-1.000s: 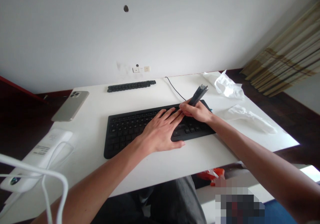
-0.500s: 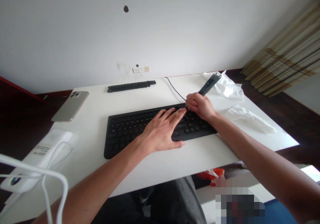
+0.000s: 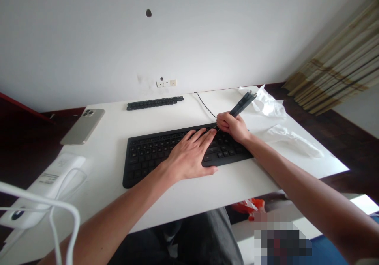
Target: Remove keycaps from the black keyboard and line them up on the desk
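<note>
A black keyboard (image 3: 156,150) lies across the white desk. My left hand (image 3: 189,152) rests flat on its middle, fingers spread, the thumb over the near edge. At the keyboard's back right, my right hand (image 3: 232,124) is closed in a fist round a dark keycap puller (image 3: 242,103). Its long handle sticks up and to the right, and thin wire shows below the fist beside my left fingertips. What the wire touches is hidden. Behind the keyboard, loose black keycaps (image 3: 155,103) stand in neat rows.
A phone (image 3: 84,126) lies at the left, with a white power strip (image 3: 50,186) and white cable (image 3: 74,213) nearer me. Crumpled white wrapping (image 3: 271,105) is at the right. A black cord (image 3: 204,104) runs to the desk's back edge. An orange-red bag (image 3: 251,206) shows below.
My right hand and the keycap puller have shifted slightly left, with the handle's top end a little lower. My left hand stays flat on the keyboard.
</note>
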`<state>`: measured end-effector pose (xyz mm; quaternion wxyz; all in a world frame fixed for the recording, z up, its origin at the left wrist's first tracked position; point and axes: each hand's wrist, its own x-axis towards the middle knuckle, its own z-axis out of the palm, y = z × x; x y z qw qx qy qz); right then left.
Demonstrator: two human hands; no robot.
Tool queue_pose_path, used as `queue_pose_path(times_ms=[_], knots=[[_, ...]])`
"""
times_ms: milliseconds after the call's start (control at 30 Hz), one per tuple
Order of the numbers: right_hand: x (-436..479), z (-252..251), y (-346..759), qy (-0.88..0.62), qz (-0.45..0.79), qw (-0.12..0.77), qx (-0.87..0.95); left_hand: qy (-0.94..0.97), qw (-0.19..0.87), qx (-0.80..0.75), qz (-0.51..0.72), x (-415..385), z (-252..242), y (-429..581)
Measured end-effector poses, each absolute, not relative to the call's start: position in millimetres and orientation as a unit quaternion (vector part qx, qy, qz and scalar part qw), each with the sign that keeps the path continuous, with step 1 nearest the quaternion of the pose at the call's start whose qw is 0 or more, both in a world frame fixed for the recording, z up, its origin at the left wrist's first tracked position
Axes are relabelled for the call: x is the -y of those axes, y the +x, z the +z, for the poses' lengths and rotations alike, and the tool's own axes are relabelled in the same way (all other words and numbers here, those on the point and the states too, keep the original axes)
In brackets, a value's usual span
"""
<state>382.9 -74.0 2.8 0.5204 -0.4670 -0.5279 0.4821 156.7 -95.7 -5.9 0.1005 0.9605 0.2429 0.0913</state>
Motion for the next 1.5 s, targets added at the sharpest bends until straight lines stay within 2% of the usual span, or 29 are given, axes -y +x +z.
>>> queue_pose_path(times_ms=[133,233,400,600,700,867,1067,1200,1500], knots=[[72,6,384,-0.447,0.489,0.563,0.494,0.960,0.107,-0.238,0.104,95,-4,157],[70,8,386,-0.437,0.464,0.592,0.493,0.949,0.112,-0.247,0.158,93,3,158],[68,8,391,-0.459,0.396,0.599,0.523,0.913,0.076,-0.289,0.277,83,16,151],[62,3,402,-0.498,0.349,0.595,0.526,0.877,0.012,-0.364,0.314,55,19,127],[58,1,406,-0.506,0.340,0.604,0.513,0.843,-0.015,-0.440,0.309,28,30,94],[58,2,407,-0.516,0.337,0.601,0.509,0.705,-0.065,-0.662,0.245,-20,43,3],[60,5,406,-0.526,0.338,0.578,0.525,0.563,0.018,-0.819,0.110,-51,7,-64],[61,6,406,-0.536,0.336,0.570,0.524,0.540,0.004,-0.831,0.134,-53,-9,-73],[61,6,404,-0.533,0.338,0.564,0.533,0.519,-0.055,-0.833,0.183,-52,-13,-71]])
